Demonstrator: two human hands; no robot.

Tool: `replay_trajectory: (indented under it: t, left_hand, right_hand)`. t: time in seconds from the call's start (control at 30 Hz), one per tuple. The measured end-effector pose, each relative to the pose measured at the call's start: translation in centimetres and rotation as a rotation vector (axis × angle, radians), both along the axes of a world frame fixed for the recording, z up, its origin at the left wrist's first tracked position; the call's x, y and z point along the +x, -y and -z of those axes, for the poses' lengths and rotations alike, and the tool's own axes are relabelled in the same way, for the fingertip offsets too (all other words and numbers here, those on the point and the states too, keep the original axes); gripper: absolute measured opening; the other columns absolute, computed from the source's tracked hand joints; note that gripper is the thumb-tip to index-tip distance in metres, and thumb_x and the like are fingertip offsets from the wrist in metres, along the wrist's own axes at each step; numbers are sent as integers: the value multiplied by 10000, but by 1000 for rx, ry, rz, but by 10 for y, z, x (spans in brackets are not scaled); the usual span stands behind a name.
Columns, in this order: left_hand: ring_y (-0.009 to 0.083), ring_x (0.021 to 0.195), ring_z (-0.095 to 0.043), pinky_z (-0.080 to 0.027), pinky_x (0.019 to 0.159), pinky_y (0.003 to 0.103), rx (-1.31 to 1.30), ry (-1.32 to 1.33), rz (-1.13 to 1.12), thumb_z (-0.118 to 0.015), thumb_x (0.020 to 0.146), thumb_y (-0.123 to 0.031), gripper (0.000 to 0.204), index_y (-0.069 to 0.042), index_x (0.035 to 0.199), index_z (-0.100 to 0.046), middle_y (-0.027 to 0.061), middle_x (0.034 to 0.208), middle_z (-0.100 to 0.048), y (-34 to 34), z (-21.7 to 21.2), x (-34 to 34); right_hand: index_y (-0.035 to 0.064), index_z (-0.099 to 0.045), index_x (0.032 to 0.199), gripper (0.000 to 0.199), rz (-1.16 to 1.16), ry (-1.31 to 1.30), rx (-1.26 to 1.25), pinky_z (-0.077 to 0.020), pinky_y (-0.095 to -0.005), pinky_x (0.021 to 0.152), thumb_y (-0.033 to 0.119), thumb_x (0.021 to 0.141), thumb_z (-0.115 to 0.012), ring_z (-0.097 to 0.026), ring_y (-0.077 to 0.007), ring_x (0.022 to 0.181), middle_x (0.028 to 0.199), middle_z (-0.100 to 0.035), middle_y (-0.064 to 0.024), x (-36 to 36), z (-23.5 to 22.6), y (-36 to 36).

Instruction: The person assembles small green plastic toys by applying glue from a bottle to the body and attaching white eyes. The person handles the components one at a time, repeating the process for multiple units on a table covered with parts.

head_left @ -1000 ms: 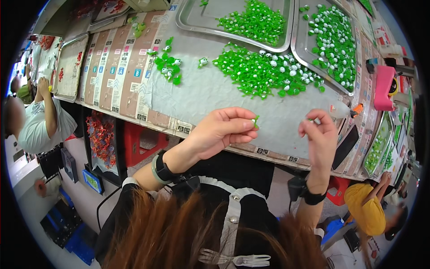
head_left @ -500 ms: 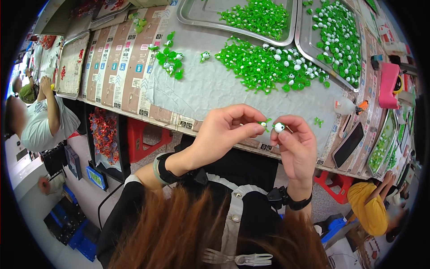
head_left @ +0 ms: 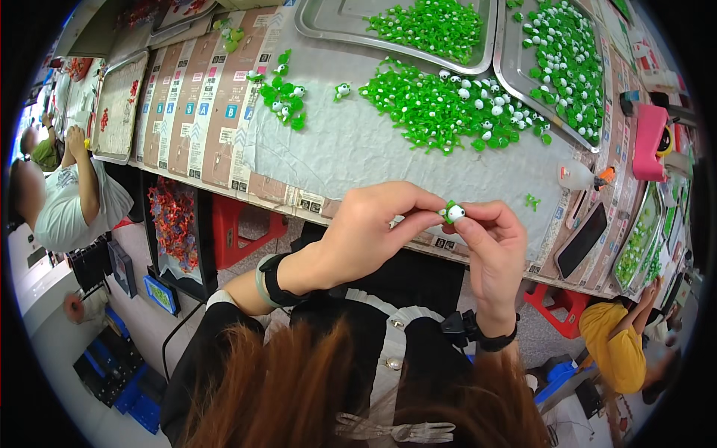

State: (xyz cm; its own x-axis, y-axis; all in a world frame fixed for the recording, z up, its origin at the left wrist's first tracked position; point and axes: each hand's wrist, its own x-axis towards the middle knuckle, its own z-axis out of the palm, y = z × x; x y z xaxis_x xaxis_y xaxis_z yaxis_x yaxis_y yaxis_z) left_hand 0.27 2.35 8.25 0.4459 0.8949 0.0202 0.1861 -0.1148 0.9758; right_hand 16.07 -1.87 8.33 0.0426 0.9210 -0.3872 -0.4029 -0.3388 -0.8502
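Observation:
Over the table's front edge, my left hand (head_left: 373, 228) pinches a small green plastic piece (head_left: 449, 204), mostly hidden by the fingertips. My right hand (head_left: 491, 243) is closed on a white eyeball bead (head_left: 456, 213) with a black dot. Bead and green piece meet between the two hands; whether they are joined I cannot tell. Beyond them lies a pile of green pieces (head_left: 418, 108), with white eyeball beads (head_left: 497, 110) at its right side. A lone green-and-white figure (head_left: 342, 91) sits left of the pile, near a small cluster of similar ones (head_left: 282, 101).
Metal trays (head_left: 388, 56) of green parts stand at the back. To the right are a glue bottle (head_left: 575, 176), a dark phone (head_left: 582, 240), a pink tape dispenser (head_left: 648, 142) and a loose green piece (head_left: 532, 201). Other people sit at both sides.
My hands have come together. The green piece and the eyeball bead, apart before, now touch, and the bead has shifted slightly left.

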Motion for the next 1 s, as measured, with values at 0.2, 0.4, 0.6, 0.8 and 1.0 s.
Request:
replay_trajectory:
  t: [0.2, 0.4, 0.6, 0.8, 1.0]
  left_hand:
    - [199, 622, -568, -446, 541, 250, 210, -47, 47, -607, 635, 27, 143, -2, 769, -565, 95, 718, -576, -2, 2, -1]
    - [195, 591, -562, -433, 509, 252, 159, -53, 104, -612, 630, 21, 128, 1, 747, -565, 87, 683, -574, -1, -1, -4]
    - [192, 582, -561, -431, 504, 249, 106, -21, 123, -612, 632, 19, 122, 5, 747, -572, 89, 684, -577, -1, -5, -3]
    - [176, 590, -561, -426, 504, 241, 95, 52, 115, -608, 640, 20, 148, 2, 785, -587, 87, 704, -583, 0, -12, -1]
    - [144, 615, -561, -425, 527, 222, 47, 43, 179, -588, 673, 11, 157, 12, 830, -581, 83, 739, -587, -4, -6, -3]
  right_hand:
    - [-44, -541, 810, 102, -44, 31, -20, -444, -204, 639, -52, 708, -542, -552, -116, 689, 761, -572, -93, 4, -4, -1]
    - [-49, -544, 801, 106, -47, 121, 43, -439, -197, 630, -70, 697, -545, -544, -110, 695, 768, -569, -93, 2, -7, 5]
    - [-51, -541, 797, 96, -32, 154, 128, -435, -204, 627, -74, 704, -538, -540, -118, 710, 786, -564, -103, 3, -1, 13]
    - [-51, -534, 787, 87, -12, 191, 242, -442, -224, 648, -80, 706, -533, -544, -140, 728, 802, -561, -120, 0, -5, 17]
    - [-55, -527, 789, 83, -38, 115, 102, -458, -232, 643, -71, 708, -532, -556, -148, 704, 788, -563, -123, 4, -4, 13]
